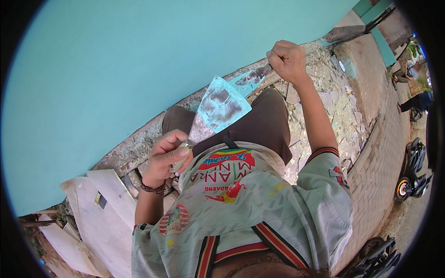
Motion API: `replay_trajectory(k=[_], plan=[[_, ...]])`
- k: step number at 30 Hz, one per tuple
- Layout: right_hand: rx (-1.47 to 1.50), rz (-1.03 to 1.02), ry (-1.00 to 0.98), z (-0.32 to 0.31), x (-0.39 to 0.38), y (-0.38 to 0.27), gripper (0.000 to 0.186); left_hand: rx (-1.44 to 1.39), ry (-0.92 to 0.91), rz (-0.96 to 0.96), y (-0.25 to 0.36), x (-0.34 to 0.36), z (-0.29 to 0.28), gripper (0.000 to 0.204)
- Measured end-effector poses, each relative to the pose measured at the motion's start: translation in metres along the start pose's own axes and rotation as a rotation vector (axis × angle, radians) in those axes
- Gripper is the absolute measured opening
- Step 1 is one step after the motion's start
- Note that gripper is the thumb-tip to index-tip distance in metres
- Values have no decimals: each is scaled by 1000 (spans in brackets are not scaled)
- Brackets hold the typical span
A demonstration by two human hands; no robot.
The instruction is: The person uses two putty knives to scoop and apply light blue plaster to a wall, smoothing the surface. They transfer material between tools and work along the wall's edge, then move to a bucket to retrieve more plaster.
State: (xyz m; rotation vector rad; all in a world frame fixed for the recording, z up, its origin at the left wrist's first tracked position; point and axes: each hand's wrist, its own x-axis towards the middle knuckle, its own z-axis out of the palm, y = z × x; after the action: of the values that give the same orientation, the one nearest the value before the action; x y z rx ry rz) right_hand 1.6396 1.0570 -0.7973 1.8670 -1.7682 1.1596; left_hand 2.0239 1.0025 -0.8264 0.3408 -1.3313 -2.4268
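Observation:
My left hand [168, 156] is closed around the pale handle of a broad triangular trowel [202, 129]. Turquoise paste [228, 119] is smeared over much of its blade, with grey patches showing through. Farther up and to the right, my right hand [288, 61] grips the dark handle of a smaller putty knife [250, 79]. Its blade also carries turquoise paste and lies close to the far corner of the trowel; I cannot tell whether the two touch. Both blades are near the foot of the turquoise wall [116, 69].
Broken tile pieces [320, 106] cover the ground to the right of my legs. White panels [104, 208] lean at the lower left. A paved path [371, 171], motorbikes [410, 178] and people [417, 99] are at the right.

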Motion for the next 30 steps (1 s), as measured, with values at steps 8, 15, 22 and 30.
replay_trajectory(k=[8,15,22,30], plan=[[741,728,-263,4,-15,-1,46,30,93,21,3,2,-5,19],[1452,578,-734,16,-31,-22,61,75,109,-12,5,3,-10,18],[1309,736,-671,25,-32,-29,56,83,149,-38,-4,1,-17,23],[833,886,-466,30,-24,-45,55,82,128,-69,-6,6,-19,23]])
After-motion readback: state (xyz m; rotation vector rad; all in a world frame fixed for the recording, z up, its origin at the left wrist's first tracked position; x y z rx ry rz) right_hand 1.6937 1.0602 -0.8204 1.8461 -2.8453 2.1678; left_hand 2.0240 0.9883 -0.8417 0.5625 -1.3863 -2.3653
